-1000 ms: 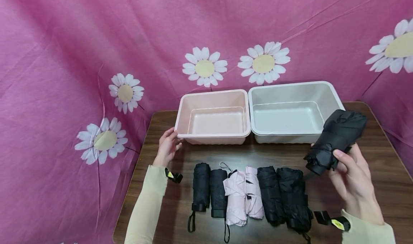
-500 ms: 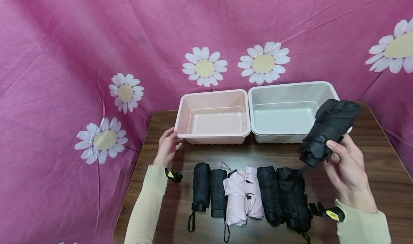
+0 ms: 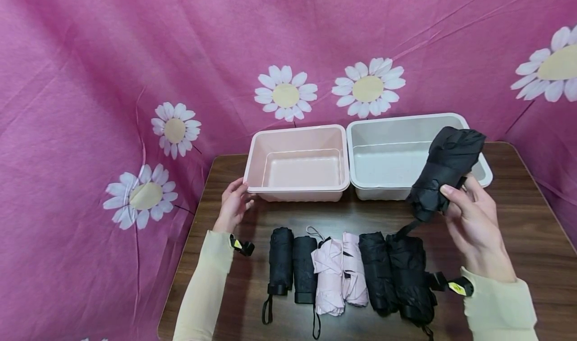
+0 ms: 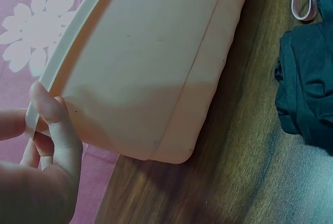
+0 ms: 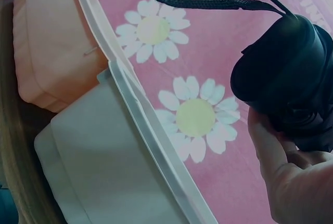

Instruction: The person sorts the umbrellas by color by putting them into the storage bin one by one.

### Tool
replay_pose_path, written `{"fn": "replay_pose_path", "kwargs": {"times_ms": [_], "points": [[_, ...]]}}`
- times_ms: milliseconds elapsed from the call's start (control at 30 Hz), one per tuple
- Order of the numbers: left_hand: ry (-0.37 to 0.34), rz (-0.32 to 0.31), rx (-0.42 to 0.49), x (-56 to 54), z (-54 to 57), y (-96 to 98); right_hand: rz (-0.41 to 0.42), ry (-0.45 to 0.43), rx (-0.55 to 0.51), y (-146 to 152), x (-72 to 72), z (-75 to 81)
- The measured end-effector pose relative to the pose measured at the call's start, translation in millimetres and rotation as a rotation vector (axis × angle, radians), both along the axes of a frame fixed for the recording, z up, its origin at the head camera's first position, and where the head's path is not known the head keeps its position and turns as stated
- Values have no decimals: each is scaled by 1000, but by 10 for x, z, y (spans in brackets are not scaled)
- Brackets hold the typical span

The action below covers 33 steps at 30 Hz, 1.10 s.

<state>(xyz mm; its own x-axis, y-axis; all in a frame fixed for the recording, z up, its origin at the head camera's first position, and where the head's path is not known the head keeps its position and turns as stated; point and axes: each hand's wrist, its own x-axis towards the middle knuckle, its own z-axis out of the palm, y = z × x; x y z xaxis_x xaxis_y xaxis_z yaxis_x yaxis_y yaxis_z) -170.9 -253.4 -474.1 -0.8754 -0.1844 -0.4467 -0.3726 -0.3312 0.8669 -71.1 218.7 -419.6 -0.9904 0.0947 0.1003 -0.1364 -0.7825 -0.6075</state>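
Note:
A folded black umbrella (image 3: 444, 168) is held up by my right hand (image 3: 473, 221), tilted over the front right corner of the grey-white bin (image 3: 383, 194). Its wrist strap dangles from the handle end, as the right wrist view (image 5: 281, 68) of the umbrella also shows. At the pink bin (image 3: 297, 197), my left hand (image 3: 233, 206) pinches the front left corner of the rim between thumb and fingers, plain in the left wrist view on the bin wall (image 4: 140, 68). Both bins have bare floors where visible.
In front of the bins lies a row of folded umbrellas: two black at left (image 3: 281, 261), two pale pink in the middle (image 3: 329, 276), two black at right (image 3: 410, 276). They rest on a brown wooden table (image 3: 252, 311). A pink flowered cloth (image 3: 225, 40) hangs behind.
My right hand has carried the black umbrella left and slightly up, from beside the grey-white bin to over its right part. The left hand stays at the pink bin's corner.

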Motion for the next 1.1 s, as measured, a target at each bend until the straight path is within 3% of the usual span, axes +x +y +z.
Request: {"fn": "replay_pose_path", "kwargs": {"times_ms": [1100], "points": [[-8, -22, -31, 2, 25, -18, 117, 10, 77, -340, -473, 149]]}}
